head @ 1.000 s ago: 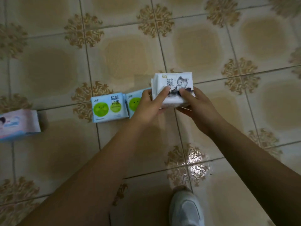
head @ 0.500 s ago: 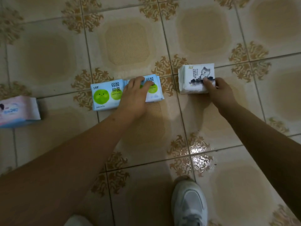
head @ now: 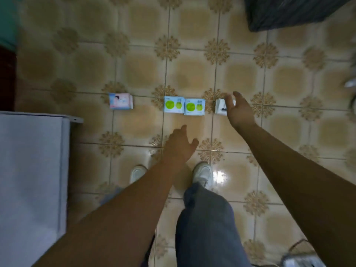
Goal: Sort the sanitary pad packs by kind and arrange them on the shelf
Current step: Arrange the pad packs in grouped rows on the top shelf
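White cat-print pack (head: 220, 108) now lies beside our two green-dot packs (head: 184, 106) and pink pack (head: 120, 101); our left hand (head: 179, 144) and right hand (head: 238, 108), both released, have lifted away, floor sorting apparently done.

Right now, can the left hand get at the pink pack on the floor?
Probably yes. The left hand is open and holds nothing, and only bare tile lies between it and the pink pack, which sits apart from the two green-dot packs. The white cabinet stands nearer the person, off that line.
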The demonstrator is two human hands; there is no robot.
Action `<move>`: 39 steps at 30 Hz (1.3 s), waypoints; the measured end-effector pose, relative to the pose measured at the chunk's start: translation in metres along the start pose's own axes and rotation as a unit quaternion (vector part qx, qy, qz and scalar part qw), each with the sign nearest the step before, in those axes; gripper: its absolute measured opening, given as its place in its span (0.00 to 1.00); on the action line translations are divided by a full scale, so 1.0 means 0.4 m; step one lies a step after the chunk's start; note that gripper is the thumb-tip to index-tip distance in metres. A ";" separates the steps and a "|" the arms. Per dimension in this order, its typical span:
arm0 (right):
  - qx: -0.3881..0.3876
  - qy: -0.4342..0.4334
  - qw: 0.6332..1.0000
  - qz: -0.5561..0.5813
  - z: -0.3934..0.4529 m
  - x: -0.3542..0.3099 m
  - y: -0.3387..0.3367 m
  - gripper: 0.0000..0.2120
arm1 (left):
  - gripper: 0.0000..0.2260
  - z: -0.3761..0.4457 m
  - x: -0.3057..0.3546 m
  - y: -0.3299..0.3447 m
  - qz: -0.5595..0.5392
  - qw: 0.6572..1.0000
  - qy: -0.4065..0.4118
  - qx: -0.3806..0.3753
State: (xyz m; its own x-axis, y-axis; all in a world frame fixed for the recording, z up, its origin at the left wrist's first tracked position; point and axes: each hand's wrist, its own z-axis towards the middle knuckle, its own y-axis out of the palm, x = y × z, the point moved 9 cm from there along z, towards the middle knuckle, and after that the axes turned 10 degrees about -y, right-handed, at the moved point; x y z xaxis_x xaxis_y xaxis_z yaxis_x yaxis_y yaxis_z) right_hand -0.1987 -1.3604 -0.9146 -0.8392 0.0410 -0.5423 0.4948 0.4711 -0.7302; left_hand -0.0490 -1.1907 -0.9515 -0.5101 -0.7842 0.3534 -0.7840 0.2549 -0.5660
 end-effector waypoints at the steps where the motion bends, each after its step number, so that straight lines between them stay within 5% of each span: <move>1: -0.008 -0.021 0.999 -0.024 -0.042 -0.102 -0.075 0.30 | 0.32 -0.095 0.020 -0.076 0.000 1.000 0.004 0.007; 7: -0.010 -0.164 0.980 -0.110 -0.281 -0.706 -0.488 0.30 | 0.30 -0.603 0.176 -0.550 0.002 0.996 0.033 0.082; 13: 0.015 -0.316 0.944 -0.099 -0.473 -1.287 -0.720 0.29 | 0.31 -0.956 0.271 -0.957 -0.062 0.970 0.062 0.226; 21: 0.002 -0.622 0.782 0.029 -1.043 -1.925 -0.768 0.28 | 0.29 -1.444 0.096 -1.326 -0.145 0.870 0.004 0.471; 31: -0.091 -0.796 0.581 0.140 -1.943 -2.142 -0.659 0.32 | 0.24 -2.131 -0.315 -1.383 -0.206 0.705 -0.063 0.676; 39: -0.210 -0.828 0.494 0.160 -2.584 -2.089 -0.397 0.21 | 0.21 -2.651 -0.774 -1.164 -0.236 0.594 -0.178 0.748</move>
State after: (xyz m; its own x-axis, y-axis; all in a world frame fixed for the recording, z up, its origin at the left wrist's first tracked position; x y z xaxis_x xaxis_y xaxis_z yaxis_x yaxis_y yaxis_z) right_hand 0.1910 -0.5589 0.0840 0.7751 -0.4418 -0.4517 0.1607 0.8292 -0.5353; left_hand 0.0990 -0.4666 -0.0077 -0.0425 -0.7066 0.7063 0.5185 -0.6199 -0.5890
